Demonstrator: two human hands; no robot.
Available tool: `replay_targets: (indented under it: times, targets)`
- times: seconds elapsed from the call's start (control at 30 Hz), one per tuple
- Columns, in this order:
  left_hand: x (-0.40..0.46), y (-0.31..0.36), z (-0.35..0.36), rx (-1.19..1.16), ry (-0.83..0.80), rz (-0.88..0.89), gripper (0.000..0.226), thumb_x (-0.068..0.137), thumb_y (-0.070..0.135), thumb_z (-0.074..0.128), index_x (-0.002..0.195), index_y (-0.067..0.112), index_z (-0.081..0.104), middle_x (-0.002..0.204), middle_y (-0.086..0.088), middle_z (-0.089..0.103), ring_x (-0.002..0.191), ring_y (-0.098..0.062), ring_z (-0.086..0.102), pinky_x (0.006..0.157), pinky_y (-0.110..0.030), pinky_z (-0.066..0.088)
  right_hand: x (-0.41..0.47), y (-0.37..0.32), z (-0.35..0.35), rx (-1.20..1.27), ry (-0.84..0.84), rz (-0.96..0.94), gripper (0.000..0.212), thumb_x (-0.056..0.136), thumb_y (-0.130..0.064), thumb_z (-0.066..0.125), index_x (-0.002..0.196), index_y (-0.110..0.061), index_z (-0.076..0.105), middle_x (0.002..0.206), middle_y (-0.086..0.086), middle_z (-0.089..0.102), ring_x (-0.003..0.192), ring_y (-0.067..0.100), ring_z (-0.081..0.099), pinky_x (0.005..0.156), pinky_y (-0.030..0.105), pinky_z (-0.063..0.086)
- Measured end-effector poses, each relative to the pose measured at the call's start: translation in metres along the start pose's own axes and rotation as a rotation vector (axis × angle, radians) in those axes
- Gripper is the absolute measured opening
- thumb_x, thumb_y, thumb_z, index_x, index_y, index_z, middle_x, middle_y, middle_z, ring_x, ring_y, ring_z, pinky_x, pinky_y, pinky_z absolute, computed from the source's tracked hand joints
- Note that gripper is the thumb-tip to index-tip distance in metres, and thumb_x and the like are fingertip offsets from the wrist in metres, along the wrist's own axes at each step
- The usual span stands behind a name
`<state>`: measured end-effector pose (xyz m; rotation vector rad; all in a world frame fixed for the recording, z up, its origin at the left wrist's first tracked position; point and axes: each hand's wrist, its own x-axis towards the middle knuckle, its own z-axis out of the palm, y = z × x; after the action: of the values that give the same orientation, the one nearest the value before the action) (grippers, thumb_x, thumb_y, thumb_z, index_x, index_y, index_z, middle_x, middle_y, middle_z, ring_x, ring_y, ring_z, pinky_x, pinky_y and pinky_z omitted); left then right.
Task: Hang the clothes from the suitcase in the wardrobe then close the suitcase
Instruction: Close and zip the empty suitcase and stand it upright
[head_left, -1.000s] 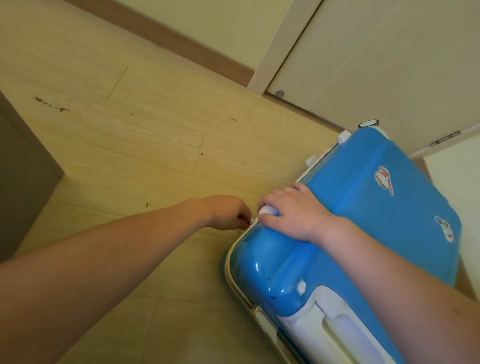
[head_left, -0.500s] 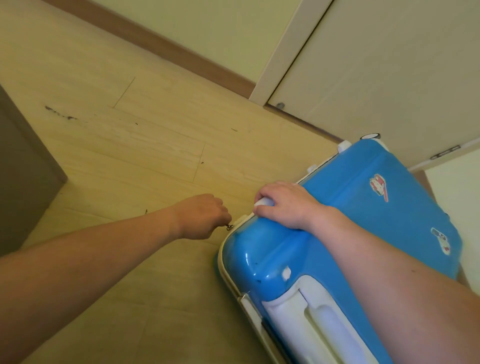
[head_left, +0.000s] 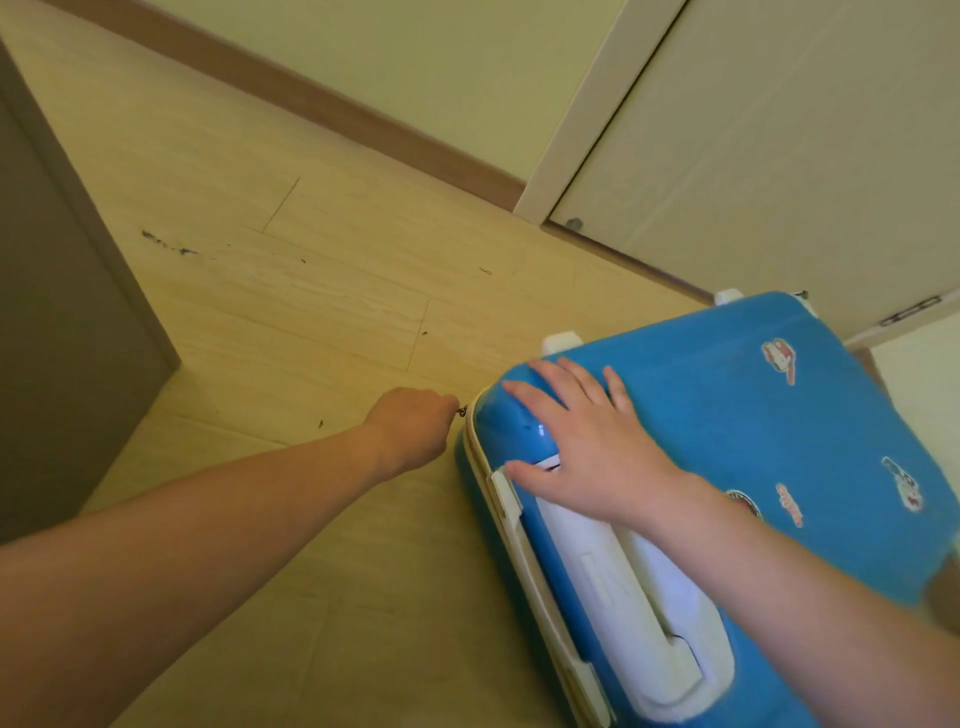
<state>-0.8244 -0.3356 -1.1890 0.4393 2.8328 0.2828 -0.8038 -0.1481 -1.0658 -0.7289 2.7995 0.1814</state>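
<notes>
Closed blue suitcase (head_left: 727, 415) on floor

Left hand (head_left: 410, 423) fisted, arm extended — fingertips pinched together. Right hand (head_left: 582, 441) laid flat — fingers spread.

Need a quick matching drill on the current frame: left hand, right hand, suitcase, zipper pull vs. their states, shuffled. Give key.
Things:
1. left hand
2. right hand
3. suitcase
4. zipper pull

States:
A. lid down, lying flat on the floor
B. fingers spread, pressing flat on the blue lid
C. at the suitcase corner, pinched between fingertips
D. fingers curled, pinching a small metal tab

Pairs: 1-D, 2-B, 3-A, 4-C
</notes>
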Motion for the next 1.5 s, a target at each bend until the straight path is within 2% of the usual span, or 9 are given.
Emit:
replay_targets:
  times: [0.5, 0.57, 0.67, 0.73, 0.8, 0.93, 1.1, 1.3, 1.5]
  targets:
    - [-0.012, 0.006, -0.024, 0.117, -0.153, 0.034, 0.027, 0.093, 0.01, 0.044, 0.116, 0.01, 0.058, 0.116, -0.012, 0.063, 0.103, -0.031, 0.061, 0.075, -0.036, 0.045, -0.013, -0.005, 0.002, 0.019, 0.044, 0.003, 0.062, 0.089, -0.046, 0.048, 0.147, -0.042, 0.028, 0.161, -0.006, 0.01, 0.149, 0.018, 0.002, 0.115, 0.06, -0.013]
    - [-0.012, 0.005, -0.022, 0.076, -0.166, 0.003, 0.026, 0.093, 0.01, 0.043, 0.116, 0.011, 0.057, 0.114, -0.012, 0.063, 0.099, -0.031, 0.061, 0.07, -0.034, 0.042, -0.022, -0.016, 0.007, -0.075, 0.159, 0.037, 0.06, 0.084, -0.038, 0.055, 0.142, -0.032, 0.041, 0.157, 0.003, 0.023, 0.146, 0.025, 0.015, 0.116, 0.061, -0.005]
    - [-0.008, 0.0, -0.022, 0.066, -0.17, -0.001, 0.022, 0.093, 0.013, 0.043, 0.11, 0.013, 0.058, 0.109, -0.01, 0.064, 0.096, -0.03, 0.061, 0.067, -0.032, 0.041, -0.051, -0.051, 0.044, -0.255, 0.331, 0.032, 0.048, 0.067, -0.02, 0.068, 0.114, -0.015, 0.062, 0.119, 0.01, 0.055, 0.113, 0.032, 0.045, 0.101, 0.048, 0.03]
    - [-0.005, -0.006, -0.019, 0.029, -0.174, 0.008, 0.018, 0.094, 0.015, 0.043, 0.104, 0.015, 0.058, 0.109, -0.01, 0.064, 0.096, -0.03, 0.06, 0.069, -0.032, 0.041, -0.069, -0.066, 0.065, -0.388, 0.184, -0.039, 0.039, 0.068, -0.023, 0.069, 0.106, -0.015, 0.063, 0.101, 0.007, 0.056, 0.101, 0.03, 0.044, 0.089, 0.041, 0.03]
    - [-0.004, -0.01, -0.015, -0.044, -0.183, 0.005, 0.014, 0.097, 0.019, 0.042, 0.098, 0.019, 0.055, 0.109, -0.009, 0.064, 0.092, -0.028, 0.057, 0.07, -0.033, 0.042, -0.072, -0.069, 0.076, -0.566, -0.01, -0.057, 0.043, 0.075, -0.027, 0.062, 0.117, -0.015, 0.057, 0.106, 0.007, 0.054, 0.107, 0.029, 0.044, 0.091, 0.042, 0.024]
    - [-0.005, -0.009, -0.015, -0.103, -0.18, -0.007, 0.022, 0.098, 0.02, 0.041, 0.107, 0.017, 0.06, 0.114, -0.009, 0.064, 0.097, -0.028, 0.058, 0.073, -0.033, 0.042, -0.049, -0.076, 0.074, -0.812, -0.066, -0.073, 0.061, 0.092, -0.024, 0.043, 0.147, -0.006, 0.02, 0.138, 0.011, 0.03, 0.135, 0.025, 0.027, 0.113, 0.048, 0.008]
    - [-0.009, -0.004, -0.024, 0.047, -0.143, 0.017, 0.028, 0.094, 0.015, 0.04, 0.114, 0.018, 0.059, 0.115, -0.007, 0.065, 0.103, -0.028, 0.061, 0.075, -0.033, 0.04, -0.045, -0.075, 0.055, -0.821, -0.052, -0.071, 0.052, 0.094, -0.026, 0.041, 0.144, -0.014, 0.032, 0.147, 0.009, 0.024, 0.14, 0.023, 0.021, 0.104, 0.054, -0.004]
    - [-0.006, -0.003, -0.034, 0.125, -0.039, 0.082, 0.031, 0.093, 0.012, 0.038, 0.119, 0.016, 0.055, 0.112, -0.008, 0.066, 0.102, -0.028, 0.062, 0.086, -0.037, 0.042, -0.044, -0.067, 0.032, -0.784, -0.046, -0.057, 0.069, 0.089, -0.036, 0.05, 0.142, -0.01, 0.015, 0.139, 0.013, 0.013, 0.131, 0.034, 0.011, 0.102, 0.051, -0.003]
    - [-0.026, 0.008, -0.026, -0.072, -0.235, 0.214, 0.025, 0.092, 0.005, 0.043, 0.112, 0.008, 0.057, 0.111, -0.015, 0.064, 0.098, -0.031, 0.06, 0.071, -0.033, 0.04, -0.039, -0.064, 0.031, -0.716, -0.071, -0.117, 0.068, 0.089, -0.036, 0.051, 0.141, -0.01, 0.016, 0.143, 0.014, 0.012, 0.125, 0.034, 0.001, 0.101, 0.052, -0.003]
